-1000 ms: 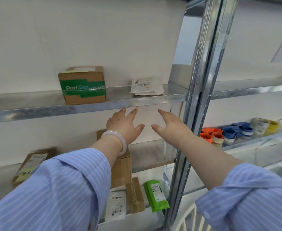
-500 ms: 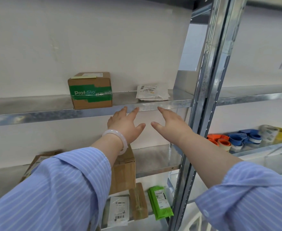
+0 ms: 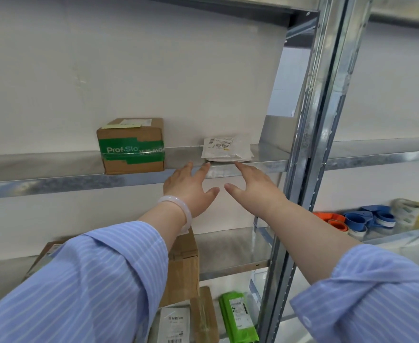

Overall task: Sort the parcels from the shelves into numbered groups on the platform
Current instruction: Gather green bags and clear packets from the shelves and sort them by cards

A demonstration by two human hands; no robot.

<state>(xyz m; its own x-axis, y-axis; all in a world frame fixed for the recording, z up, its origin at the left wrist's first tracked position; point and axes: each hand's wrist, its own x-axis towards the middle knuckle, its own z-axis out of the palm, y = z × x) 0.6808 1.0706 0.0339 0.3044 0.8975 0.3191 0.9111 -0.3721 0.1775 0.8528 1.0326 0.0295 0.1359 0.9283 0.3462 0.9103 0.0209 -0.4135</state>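
Observation:
A flat white parcel [image 3: 224, 149] with a barcode label lies on the upper metal shelf [image 3: 55, 167], near its front edge. A brown box with green tape [image 3: 131, 146] stands to its left on the same shelf. My left hand [image 3: 191, 188] and my right hand [image 3: 251, 185] reach up with fingers straight. Their fingertips are at the shelf's front lip, just below the white parcel. Neither hand holds anything. A pale bangle is on my left wrist.
A steel upright [image 3: 312, 144] stands right of my hands. Brown boxes [image 3: 182, 266] sit on the middle shelf. A green parcel [image 3: 238, 315] and a white labelled parcel [image 3: 175, 325] lie lower down. Coloured tape rolls [image 3: 377, 217] fill the right-hand shelf.
Both hands have risen toward the upper shelf; their fingertips now reach its front lip below the white parcel. The view has moved closer to the shelf.

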